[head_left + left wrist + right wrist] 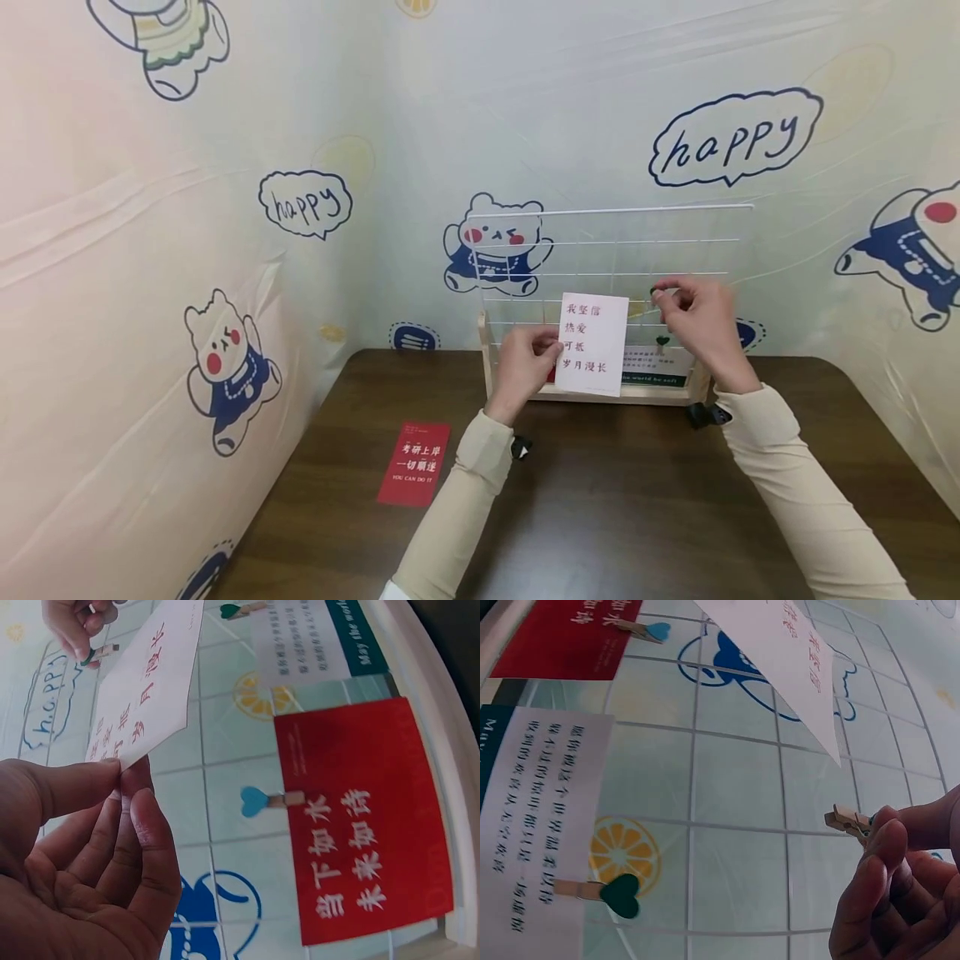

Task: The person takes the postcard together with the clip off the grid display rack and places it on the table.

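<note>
Pinching white card (592, 343) and small clip (849, 821), hands before "happy" backdrop (727, 140), red "YOU CAN DO IT" card (415, 463) aside

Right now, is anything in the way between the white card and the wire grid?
Nothing visible is. The left hand pinches the white card in front of a bare part of the grid. The right hand holds a small clip beside it. The cards already clipped hang lower on the grid.
</note>
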Demonstrator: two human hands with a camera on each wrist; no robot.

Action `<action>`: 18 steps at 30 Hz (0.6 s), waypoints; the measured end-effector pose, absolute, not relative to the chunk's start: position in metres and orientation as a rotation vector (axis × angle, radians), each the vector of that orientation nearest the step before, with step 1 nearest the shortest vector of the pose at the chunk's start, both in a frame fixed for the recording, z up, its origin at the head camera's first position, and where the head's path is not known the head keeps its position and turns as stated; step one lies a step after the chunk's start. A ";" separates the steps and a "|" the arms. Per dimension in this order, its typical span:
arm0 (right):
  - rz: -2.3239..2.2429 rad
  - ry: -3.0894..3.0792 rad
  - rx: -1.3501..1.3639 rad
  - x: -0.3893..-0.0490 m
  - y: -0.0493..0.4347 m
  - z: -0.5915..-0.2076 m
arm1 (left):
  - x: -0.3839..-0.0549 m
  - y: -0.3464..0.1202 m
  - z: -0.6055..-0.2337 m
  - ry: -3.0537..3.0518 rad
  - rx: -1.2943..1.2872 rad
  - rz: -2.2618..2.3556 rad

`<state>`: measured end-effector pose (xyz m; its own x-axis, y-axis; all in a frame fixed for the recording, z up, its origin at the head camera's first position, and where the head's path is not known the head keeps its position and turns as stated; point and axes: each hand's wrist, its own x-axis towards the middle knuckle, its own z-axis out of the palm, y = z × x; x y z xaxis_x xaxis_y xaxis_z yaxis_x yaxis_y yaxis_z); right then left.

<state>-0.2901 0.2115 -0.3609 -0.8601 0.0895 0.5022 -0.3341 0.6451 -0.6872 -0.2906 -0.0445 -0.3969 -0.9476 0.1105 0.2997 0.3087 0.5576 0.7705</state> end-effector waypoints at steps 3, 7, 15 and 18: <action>1.133 -2.384 0.206 -0.291 0.206 -0.369 | -0.288 -0.053 -0.400 -2.562 -0.369 -1.360; 1.098 -2.420 0.220 -0.292 0.197 -0.379 | -0.286 -0.064 -0.406 -2.545 -0.403 -1.372; 1.058 -2.406 0.320 -0.294 0.183 -0.400 | -0.283 -0.081 -0.417 -2.563 -0.366 -1.385; 1.074 -2.422 0.337 -0.293 0.179 -0.407 | -0.282 -0.088 -0.421 -2.570 -0.362 -1.373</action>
